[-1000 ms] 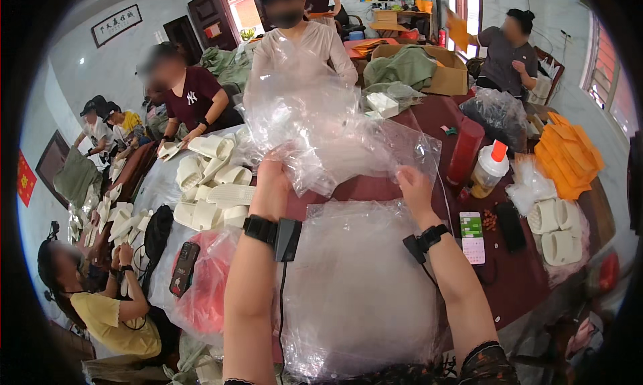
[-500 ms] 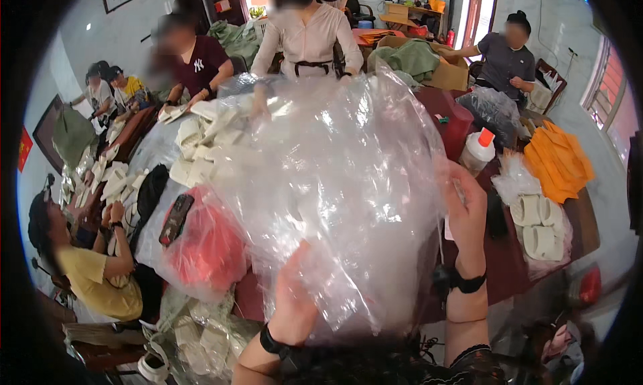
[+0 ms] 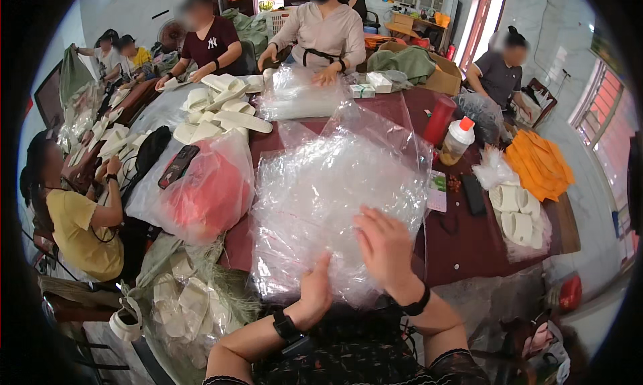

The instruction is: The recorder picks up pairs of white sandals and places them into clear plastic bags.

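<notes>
A stack of clear plastic bags lies on the dark red table in front of me, wrinkled and shiny. My left hand is closed at the near edge of the stack, thumb up over the plastic; its other fingers are mostly hidden. My right hand is over the near right part of the stack, with its fingers stretched out and holding nothing.
Left of the stack sits a bag with red contents, a dark phone-like object on top. Cream slippers are piled beyond it. On the right are a bottle, bagged slippers and orange bags. Co-workers surround the table.
The raised plastic bags have come down flat onto the table. My right hand has moved left and inward, letting go of their right edge. The far side of the table now shows.
</notes>
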Demonstrator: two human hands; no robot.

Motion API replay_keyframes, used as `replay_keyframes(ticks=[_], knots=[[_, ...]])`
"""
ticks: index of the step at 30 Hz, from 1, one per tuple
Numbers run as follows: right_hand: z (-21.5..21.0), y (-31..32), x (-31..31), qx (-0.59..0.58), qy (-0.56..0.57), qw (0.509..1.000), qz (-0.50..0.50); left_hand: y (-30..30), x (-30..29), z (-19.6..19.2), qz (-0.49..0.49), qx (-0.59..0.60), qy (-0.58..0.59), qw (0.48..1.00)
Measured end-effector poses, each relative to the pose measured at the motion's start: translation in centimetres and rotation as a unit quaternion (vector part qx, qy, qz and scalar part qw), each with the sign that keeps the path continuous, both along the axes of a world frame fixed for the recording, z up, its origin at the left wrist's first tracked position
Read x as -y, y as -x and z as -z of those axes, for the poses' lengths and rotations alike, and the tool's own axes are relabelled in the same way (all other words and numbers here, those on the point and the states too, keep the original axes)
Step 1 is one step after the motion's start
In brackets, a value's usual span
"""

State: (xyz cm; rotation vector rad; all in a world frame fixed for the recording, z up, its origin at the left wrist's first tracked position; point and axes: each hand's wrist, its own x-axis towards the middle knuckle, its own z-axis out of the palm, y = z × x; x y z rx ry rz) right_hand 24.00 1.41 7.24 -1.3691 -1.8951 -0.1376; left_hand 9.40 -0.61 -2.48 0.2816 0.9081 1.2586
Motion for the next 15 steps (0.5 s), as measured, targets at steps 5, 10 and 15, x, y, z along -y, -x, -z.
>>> replay_keyframes(ticks=[5,10,15], knots=[[6.6,1.6,0.7,0.045,0.093,0.994,-0.02,2.8,2.9,-2.2,0.148,-0.028,-0.015,0.989],[9.8,0.9,1.3,0.05,0.102,0.992,-0.059,11.4,5.3,-2.2,0.433,-0.128,0.028,0.892],[10.2,-0.5,1.7,0.044,0.107,0.992,-0.054,11.9,4.6,-16.0,0.371,-0.661,-0.346,0.553]])
